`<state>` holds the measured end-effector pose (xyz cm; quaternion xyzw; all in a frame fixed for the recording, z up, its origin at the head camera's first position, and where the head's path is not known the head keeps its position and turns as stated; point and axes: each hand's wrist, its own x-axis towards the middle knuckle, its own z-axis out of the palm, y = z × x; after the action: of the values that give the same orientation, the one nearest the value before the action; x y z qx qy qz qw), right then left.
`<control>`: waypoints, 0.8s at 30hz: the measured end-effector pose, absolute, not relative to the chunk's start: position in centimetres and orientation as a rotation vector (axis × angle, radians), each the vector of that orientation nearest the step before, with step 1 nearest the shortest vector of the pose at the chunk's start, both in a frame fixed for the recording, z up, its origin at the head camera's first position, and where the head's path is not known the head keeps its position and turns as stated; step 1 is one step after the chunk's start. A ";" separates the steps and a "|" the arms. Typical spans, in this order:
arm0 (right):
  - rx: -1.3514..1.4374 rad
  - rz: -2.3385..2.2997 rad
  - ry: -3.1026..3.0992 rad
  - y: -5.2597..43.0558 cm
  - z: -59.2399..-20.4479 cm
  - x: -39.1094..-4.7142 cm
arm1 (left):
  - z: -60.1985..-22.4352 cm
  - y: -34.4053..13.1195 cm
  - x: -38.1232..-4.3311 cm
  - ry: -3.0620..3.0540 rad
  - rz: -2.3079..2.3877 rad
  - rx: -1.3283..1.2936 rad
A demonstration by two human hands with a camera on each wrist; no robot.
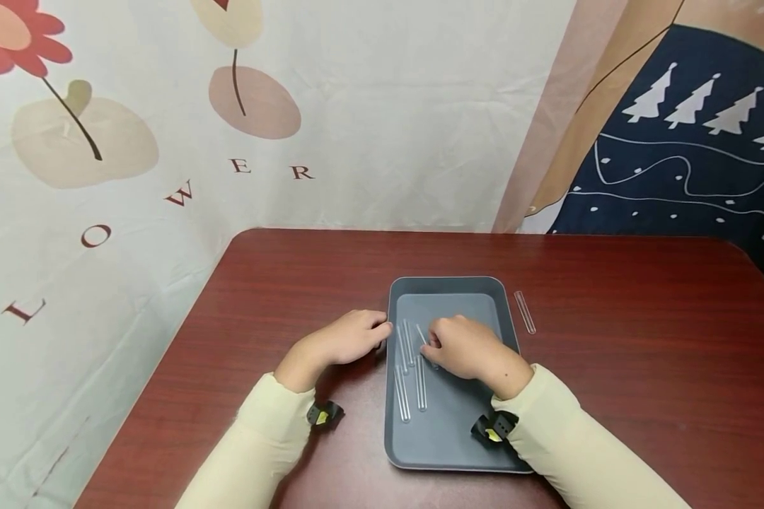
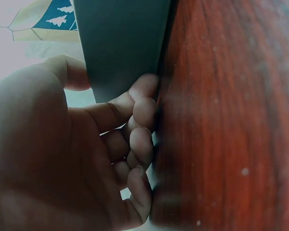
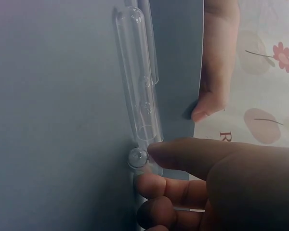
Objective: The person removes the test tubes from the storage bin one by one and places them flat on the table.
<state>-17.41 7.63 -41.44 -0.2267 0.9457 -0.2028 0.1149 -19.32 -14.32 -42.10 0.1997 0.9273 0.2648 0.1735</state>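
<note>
Several clear glass test tubes lie in the left part of a grey tray. Over the tray, my right hand pinches one test tube between thumb and fingers; the tube's rounded end points toward the right wrist camera. Another test tube lies lengthwise just beyond those fingertips. At the tray's left side, my left hand grips the edge. Its thumb is on the rim, and its curled fingers sit low by the tray wall, against the table.
One more test tube lies on the table just right of the tray. The reddish-brown wooden table extends to both sides. Behind it hangs a pale cloth with flowers and letters, with a dark blue tree-patterned cloth at the right.
</note>
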 end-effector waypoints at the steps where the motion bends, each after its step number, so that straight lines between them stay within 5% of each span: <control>1: -0.664 -0.592 2.772 7.7 -41.4 -17.4 | -42.1 -14.3 -19.3 2.628 0.750 0.566; 24: -0.721 -0.521 2.870 7.8 -39.7 -16.9 | -42.3 -14.3 -19.5 2.610 0.780 0.547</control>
<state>-16.90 7.83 -39.71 -0.2393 0.9529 -0.1732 0.0686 -19.46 -14.27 -42.33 0.1937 0.9240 0.2761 0.1803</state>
